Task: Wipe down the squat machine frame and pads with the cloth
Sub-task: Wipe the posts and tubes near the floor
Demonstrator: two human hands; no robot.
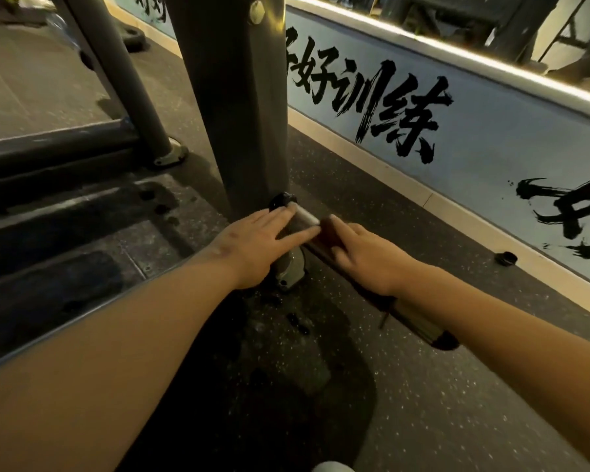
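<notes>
My two bare forearms (99,352) fill the bottom of the shot, reaching down and forward to the foot of the squat machine. My left grip (252,240) is spread out flat, fingers straight, lying on the short metal bar (305,219) that sticks out sideways from the bottom of the big dark upright post (239,97). Fingertips sit right by a black knob (283,200) where bar meets post.

My right grip (365,257) is just beside it, further out along the same bar, fingers curled over a dark brownish cloth (326,233) and pinning it against the metal. Only a bit of cloth shows past my knuckles. The bar carries on under my right wrist and ends in a dark cap.

Below the left grip there's the post's bolted base plate (292,267), sitting on speckled black rubber floor (423,403). Pale wall (491,131) with big black brush lettering runs along the right, and a small black cap (505,257) lies on the floor near it.
</notes>
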